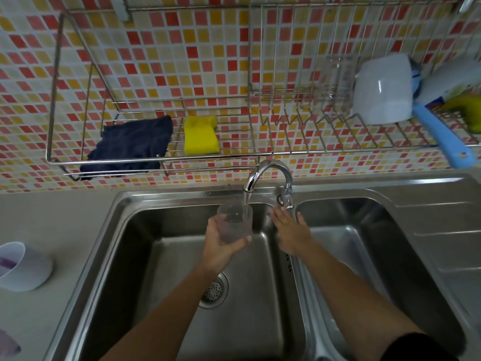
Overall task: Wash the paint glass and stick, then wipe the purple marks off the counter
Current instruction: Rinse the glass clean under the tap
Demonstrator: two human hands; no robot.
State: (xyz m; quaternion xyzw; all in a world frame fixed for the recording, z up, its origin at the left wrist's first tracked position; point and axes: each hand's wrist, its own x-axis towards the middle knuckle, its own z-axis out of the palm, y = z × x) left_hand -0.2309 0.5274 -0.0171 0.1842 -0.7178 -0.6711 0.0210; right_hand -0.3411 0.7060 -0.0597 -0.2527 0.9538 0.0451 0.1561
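My left hand (221, 246) grips a clear paint glass (234, 221) over the left basin of the steel sink (135, 201). Water runs from the chrome tap (268, 175) straight into the glass. My right hand (291, 230) hovers with fingers spread just below the tap's lever (285, 200), holding nothing. On the counter at the far left stands a white cup (26, 267) with a purple-stained stick (7, 263) inside. A purple mark (7, 343) shows at the counter's lower left edge.
A wire rack on the tiled wall holds a dark blue cloth (132, 144) and a yellow sponge (200, 135). Further right the rack carries a clear glass (341, 82), a white container (382, 92) and a blue-handled utensil (442, 136). The drain (214, 290) sits below my left arm.
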